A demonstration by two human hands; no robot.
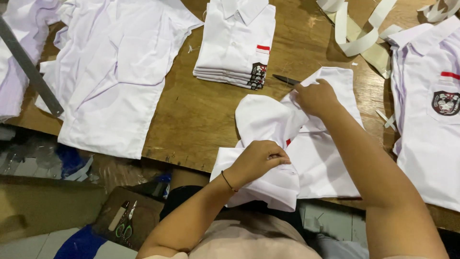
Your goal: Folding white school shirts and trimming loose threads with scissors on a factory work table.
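Both arms are bare from what I can see, no sleeves down to the wrists. Left hand (256,160): thin dark cord bracelet (228,182) round the wrist, a single strand. Right hand (315,97): nothing worn on wrist or fingers that I can make out. At the bottom edge, a pale beige top (239,240) over the torso, plain, no print visible.

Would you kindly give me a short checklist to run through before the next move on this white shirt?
1. Left hand gripping the white shirt: ok.
2. Right hand pinching the shirt's far edge: ok.
3. Shirt lying flat: not ok, bunched between the hands.
4. Dark pointed tool clear of fingers: ok, just beyond the right hand.
5. Folded shirt stack undisturbed: ok.
6. Shirt fully on the wooden table: not ok, near end overhangs.
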